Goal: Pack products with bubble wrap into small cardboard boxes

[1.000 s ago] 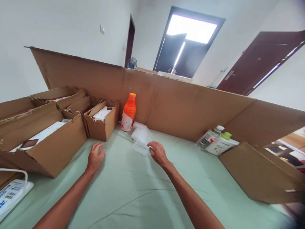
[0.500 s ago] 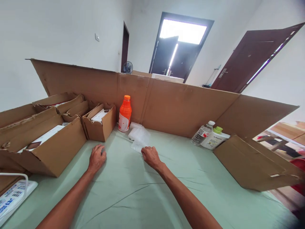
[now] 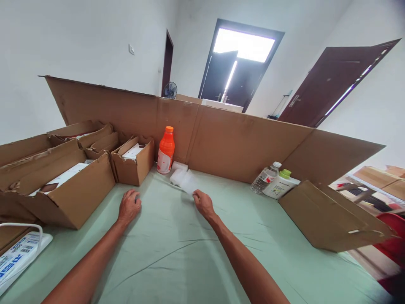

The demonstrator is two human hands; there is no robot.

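Observation:
My right hand [image 3: 203,203] pinches the near edge of a crumpled translucent plastic wrap [image 3: 187,180], whose near part is lifted off the green cloth. The wrap's far end lies beside an orange bottle [image 3: 166,153] with an orange cap. A small clear roll-like piece [image 3: 179,166] sits behind it, against the cardboard wall. My left hand [image 3: 129,206] rests on the cloth, fingers curled. Something small and dark shows between its thumb and fingers, too hidden to name.
Cardboard boxes [image 3: 91,190] with white contents stand at left, above a white printed package [image 3: 22,257]. A cardboard wall [image 3: 234,143] closes the back. At right are a clear water bottle [image 3: 265,177], a white bottle with green cap [image 3: 280,186] and a tilted cardboard box [image 3: 325,219].
My right hand has moved slightly right and raised the near edge of the plastic wrap. The left hand stays in nearly the same place. The view has shifted a little.

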